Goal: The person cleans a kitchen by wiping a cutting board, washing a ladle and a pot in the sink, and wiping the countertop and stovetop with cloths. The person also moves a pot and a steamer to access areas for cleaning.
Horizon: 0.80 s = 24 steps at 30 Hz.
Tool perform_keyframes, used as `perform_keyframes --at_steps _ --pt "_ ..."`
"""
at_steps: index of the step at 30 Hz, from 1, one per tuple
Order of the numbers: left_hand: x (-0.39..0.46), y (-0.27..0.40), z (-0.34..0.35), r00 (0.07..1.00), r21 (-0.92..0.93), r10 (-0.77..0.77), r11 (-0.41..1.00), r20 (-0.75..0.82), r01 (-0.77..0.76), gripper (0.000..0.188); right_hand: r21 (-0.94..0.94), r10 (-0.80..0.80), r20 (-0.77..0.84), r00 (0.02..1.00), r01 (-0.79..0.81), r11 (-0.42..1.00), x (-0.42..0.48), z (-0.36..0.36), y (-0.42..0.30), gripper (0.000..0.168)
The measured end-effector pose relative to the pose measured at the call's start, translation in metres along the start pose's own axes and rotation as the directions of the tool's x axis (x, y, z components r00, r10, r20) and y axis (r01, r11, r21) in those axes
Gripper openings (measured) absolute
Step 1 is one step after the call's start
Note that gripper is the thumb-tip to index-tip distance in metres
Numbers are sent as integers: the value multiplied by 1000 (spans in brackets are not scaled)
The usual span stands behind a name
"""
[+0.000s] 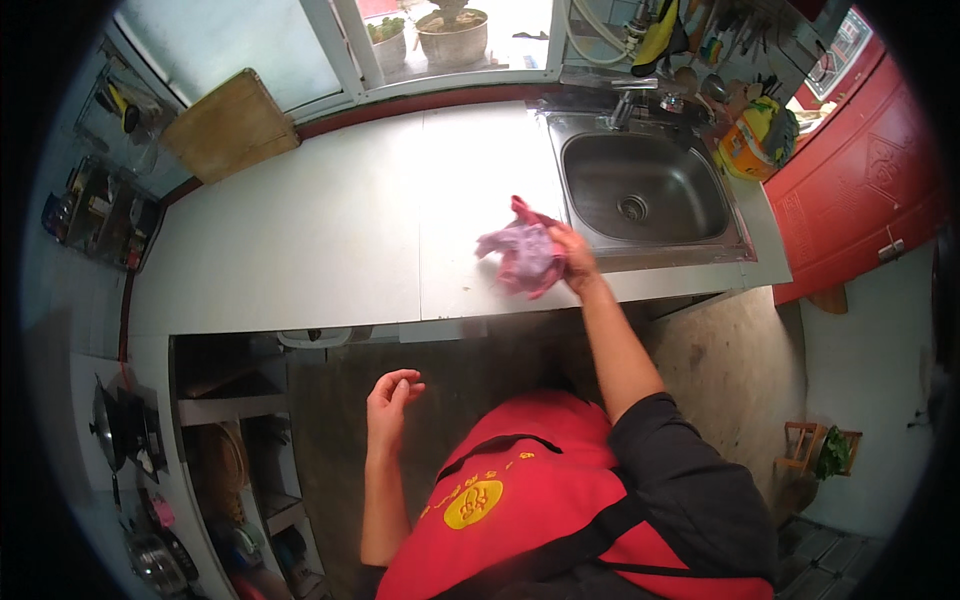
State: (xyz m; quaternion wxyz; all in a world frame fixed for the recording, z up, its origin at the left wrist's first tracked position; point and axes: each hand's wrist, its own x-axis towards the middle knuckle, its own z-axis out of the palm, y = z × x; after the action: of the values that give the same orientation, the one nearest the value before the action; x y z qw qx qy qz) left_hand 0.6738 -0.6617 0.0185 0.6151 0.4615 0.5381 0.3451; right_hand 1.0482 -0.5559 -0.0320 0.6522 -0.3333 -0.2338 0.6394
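Note:
My right hand [576,256] grips a crumpled pink and pale purple cloth [529,251] over the white countertop [330,225], just left of the stainless steel sink [645,187]. The cloth looks slightly blurred, and whether it touches the surface I cannot tell. In front of the counter's edge, my left hand [394,391] is raised with its fingers loosely curled and nothing seen in it. A metal faucet [622,109] stands behind the sink's basin.
A wooden board [231,127] leans at the back left by the window. An orange container [750,142] stands right of the sink, near a red door [862,172]. Open shelves [232,411] lie below the counter. A wire rack [101,210] hangs at the left wall.

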Motion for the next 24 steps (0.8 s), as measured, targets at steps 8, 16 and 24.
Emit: perform_keyframes --at_steps 8,16,24 --pt "7 -31 24 985 39 -142 990 97 139 19 -826 -543 111 833 -227 -516 -21 -37 37 59" --pt "28 -14 81 969 98 -207 976 134 195 19 -834 -465 251 849 -53 -549 -39 -137 -27 37" --pt "44 -16 127 980 99 -186 979 64 180 18 -676 -686 -222 693 -617 -404 -95 -249 -152 31"
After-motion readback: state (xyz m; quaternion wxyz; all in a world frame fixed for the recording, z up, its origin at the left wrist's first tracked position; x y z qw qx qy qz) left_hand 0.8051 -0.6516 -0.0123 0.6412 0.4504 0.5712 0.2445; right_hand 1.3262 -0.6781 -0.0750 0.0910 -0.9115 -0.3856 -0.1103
